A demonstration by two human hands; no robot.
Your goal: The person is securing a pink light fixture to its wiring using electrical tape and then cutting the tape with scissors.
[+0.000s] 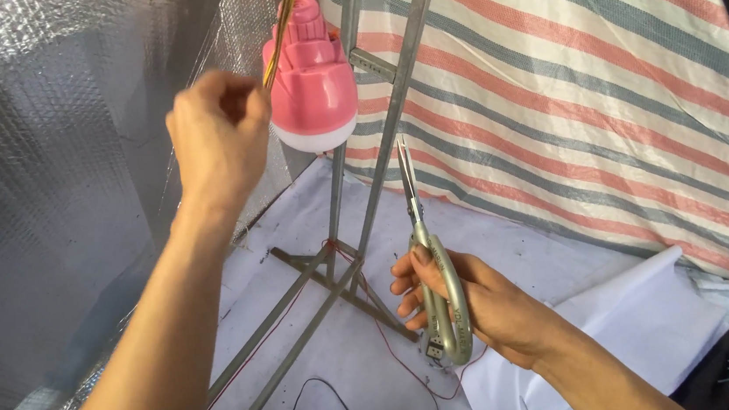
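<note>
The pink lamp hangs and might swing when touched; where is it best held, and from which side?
Grip the lamp around its wide pink body, from the left where the left hand is; the stepped top is narrow, and the frame blocks the right.

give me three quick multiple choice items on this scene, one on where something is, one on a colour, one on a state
1. Where is the pink lamp?
A. lying on the floor
B. hanging up beside the metal frame, next to the left hand
C. in the right hand

2. What colour are the handles of the scissors?
A. grey
B. red
C. yellow

3. How are the scissor blades?
A. wide open
C. closed together, pointing up
B. snapped off

Right letters:
1. B, the lamp hangs at the top of the view, level with the raised left hand and against the frame's bars.
2. A, the loops that the right hand grips are pale grey.
3. C, the blades run up from the right hand as one narrow strip.
</note>
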